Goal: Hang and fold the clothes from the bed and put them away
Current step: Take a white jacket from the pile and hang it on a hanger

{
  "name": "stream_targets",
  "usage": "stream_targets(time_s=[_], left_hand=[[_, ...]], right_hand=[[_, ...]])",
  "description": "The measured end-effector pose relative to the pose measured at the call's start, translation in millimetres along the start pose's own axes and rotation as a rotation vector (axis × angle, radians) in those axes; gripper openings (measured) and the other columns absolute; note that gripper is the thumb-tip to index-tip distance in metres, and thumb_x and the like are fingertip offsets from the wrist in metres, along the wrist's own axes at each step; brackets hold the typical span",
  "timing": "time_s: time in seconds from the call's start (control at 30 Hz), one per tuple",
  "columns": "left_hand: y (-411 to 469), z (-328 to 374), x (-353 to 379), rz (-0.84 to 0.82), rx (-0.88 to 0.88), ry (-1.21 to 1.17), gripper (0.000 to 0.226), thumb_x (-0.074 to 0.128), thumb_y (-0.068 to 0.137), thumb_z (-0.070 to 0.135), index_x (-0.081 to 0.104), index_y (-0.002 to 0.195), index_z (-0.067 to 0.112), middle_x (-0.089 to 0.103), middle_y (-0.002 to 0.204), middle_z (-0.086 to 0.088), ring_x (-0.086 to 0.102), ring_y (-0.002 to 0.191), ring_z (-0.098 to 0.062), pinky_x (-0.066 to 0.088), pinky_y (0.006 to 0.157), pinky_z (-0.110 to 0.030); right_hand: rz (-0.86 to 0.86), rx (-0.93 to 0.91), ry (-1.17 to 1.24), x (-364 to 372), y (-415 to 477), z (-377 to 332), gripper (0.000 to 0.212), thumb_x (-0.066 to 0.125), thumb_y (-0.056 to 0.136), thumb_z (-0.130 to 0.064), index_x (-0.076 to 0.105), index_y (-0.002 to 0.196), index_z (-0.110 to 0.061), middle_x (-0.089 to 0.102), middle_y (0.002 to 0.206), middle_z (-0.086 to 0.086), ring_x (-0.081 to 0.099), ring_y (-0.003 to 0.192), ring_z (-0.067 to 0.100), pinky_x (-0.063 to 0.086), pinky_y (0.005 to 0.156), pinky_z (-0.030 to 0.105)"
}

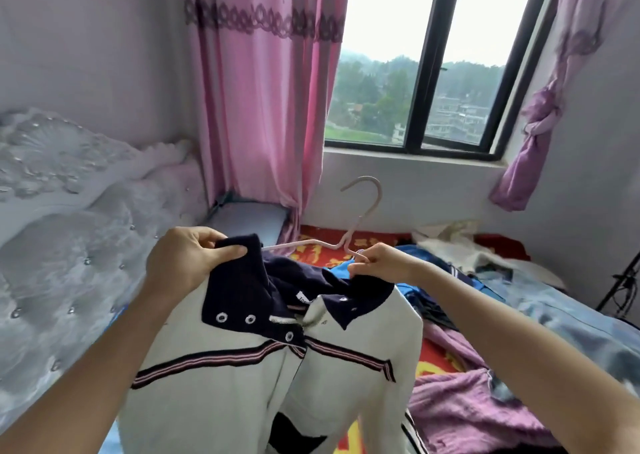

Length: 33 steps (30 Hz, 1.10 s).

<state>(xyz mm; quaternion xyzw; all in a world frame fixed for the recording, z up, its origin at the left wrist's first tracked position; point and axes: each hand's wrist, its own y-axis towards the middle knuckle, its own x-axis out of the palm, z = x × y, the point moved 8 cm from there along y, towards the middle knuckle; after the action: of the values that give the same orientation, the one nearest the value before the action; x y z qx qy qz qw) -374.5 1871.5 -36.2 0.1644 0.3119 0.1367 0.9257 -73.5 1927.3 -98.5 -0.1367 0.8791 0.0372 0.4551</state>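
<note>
Head view: I hold a white knit jacket (277,367) up in front of me, over the bed (443,353). It has a navy collar, metal snaps down the open front and a navy and pink striped band across the chest. Its body hangs down between my forearms, clear of the bed's red patterned sheet.

My left hand (188,256) pinches the left end of the collar, with the thumb lying on top of the navy fabric and the fingers curled behind it. My right hand (377,263) is curled closed on the right side of the neckline, and its fingertips also pinch the wire of a pale pink hanger (367,178) just below the hook. The hook stands tilted above and between my hands. One hanger arm runs left from my right hand and slips behind the raised collar; whether the other arm is inside the jacket I cannot tell.

More clothes lie on the bed beyond the jacket: a blue garment (408,280) just under my right wrist, a purple cloth (467,415) lower right, and a pale crumpled piece (450,242) near the wall. A white carved headboard (52,176) fills the left. A pink curtain (263,107) hangs beside the window (433,72).
</note>
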Motion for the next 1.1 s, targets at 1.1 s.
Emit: stream_targets(time_s=[1.1], left_hand=[[-452, 110, -156, 0.772, -0.421, 0.644, 0.030, 0.070, 0.081, 0.029, 0.068, 0.112, 0.028, 0.054, 0.077, 0.004, 0.047, 0.070, -0.006, 0.037, 0.061, -0.021]], right_hand=[[-0.438, -0.927, 0.338, 67, -219, -238, 0.033, 0.070, 0.083, -0.019, 0.054, 0.054, -0.012, 0.042, 0.045, -0.009, 0.038, 0.044, 0.006, 0.031, 0.048, 0.016]])
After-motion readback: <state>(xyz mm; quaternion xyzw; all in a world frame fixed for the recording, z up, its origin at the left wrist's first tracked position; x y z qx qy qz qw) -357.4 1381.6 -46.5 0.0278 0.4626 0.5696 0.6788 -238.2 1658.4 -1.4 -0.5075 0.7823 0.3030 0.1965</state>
